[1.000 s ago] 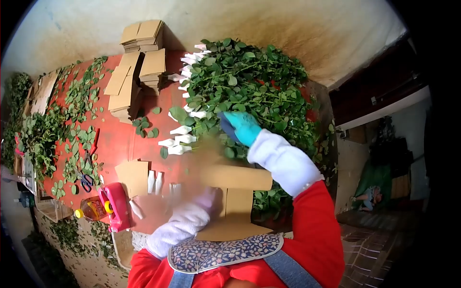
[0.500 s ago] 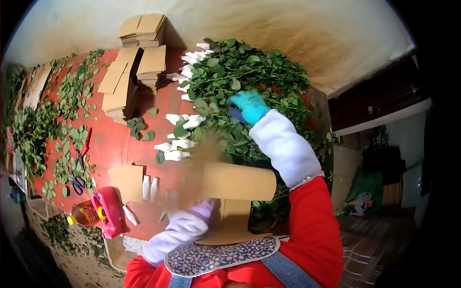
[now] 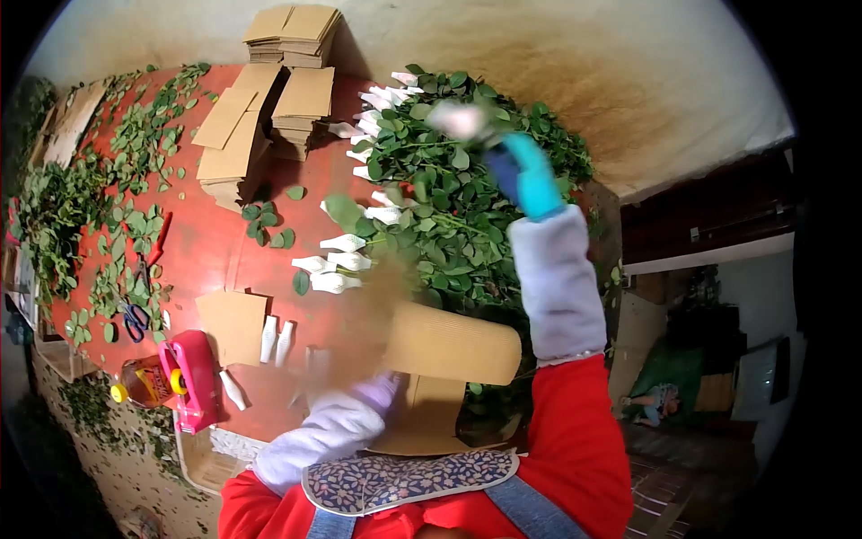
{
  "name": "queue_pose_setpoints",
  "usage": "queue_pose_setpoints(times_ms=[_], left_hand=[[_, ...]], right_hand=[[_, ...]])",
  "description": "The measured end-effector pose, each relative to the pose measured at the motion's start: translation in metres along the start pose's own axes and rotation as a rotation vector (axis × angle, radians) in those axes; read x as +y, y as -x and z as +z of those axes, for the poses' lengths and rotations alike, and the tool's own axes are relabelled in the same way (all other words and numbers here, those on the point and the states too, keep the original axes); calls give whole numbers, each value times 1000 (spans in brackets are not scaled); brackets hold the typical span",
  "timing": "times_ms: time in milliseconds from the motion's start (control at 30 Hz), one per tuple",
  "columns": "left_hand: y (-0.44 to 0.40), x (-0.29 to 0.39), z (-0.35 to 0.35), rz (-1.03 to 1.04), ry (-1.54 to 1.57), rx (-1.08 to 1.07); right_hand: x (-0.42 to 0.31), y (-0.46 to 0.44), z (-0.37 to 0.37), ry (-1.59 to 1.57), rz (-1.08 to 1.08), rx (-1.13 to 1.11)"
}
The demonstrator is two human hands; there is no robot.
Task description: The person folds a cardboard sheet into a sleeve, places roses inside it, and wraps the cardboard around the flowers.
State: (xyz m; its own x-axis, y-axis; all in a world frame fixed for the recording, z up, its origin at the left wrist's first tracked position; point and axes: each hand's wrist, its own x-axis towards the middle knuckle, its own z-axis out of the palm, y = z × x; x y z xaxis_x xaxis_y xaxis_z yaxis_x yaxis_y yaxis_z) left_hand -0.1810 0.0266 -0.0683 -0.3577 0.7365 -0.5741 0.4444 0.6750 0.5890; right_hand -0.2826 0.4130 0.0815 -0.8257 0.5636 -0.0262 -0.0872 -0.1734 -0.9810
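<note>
My right hand [image 3: 528, 175], in a teal and dark blue glove, is raised over the leafy pile on the right. Its fingers are closed round a rose [image 3: 460, 119], whose pale head is blurred by motion. Beneath lie many leafy rose stems [image 3: 467, 229], their heads in white sleeves [image 3: 334, 282] pointing left. My left hand [image 3: 377, 393], in a lilac glove, is close to my body, against the lower left of a curved corrugated cardboard sheet [image 3: 458, 343]. A brown smear and the cardboard hide its fingers. Flatter cardboard [image 3: 422, 422] lies below.
Stacks of cut cardboard [image 3: 303, 94] stand on the red table [image 3: 305, 211] near the wall. At left are loose leaves [image 3: 135, 234], scissors [image 3: 135, 322], a pink tape dispenser [image 3: 193, 382] and a bottle [image 3: 148, 382]. Loose white sleeves [image 3: 284, 343] lie near a cardboard piece [image 3: 232, 328].
My right hand has risen from the pile towards the wall, and a pale rose head now shows in front of it. My left hand and the curved cardboard stay nearly in place.
</note>
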Motion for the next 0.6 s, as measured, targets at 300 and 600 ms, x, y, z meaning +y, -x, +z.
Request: queue_pose_setpoints(times_ms=[300,600], left_hand=[[15,-9,-8,15,5,55],[33,-25,-4,27,19,87]], right_hand=[[28,-89,40,2150,-288,-332],[59,-106,-26,1846,-550,-359]])
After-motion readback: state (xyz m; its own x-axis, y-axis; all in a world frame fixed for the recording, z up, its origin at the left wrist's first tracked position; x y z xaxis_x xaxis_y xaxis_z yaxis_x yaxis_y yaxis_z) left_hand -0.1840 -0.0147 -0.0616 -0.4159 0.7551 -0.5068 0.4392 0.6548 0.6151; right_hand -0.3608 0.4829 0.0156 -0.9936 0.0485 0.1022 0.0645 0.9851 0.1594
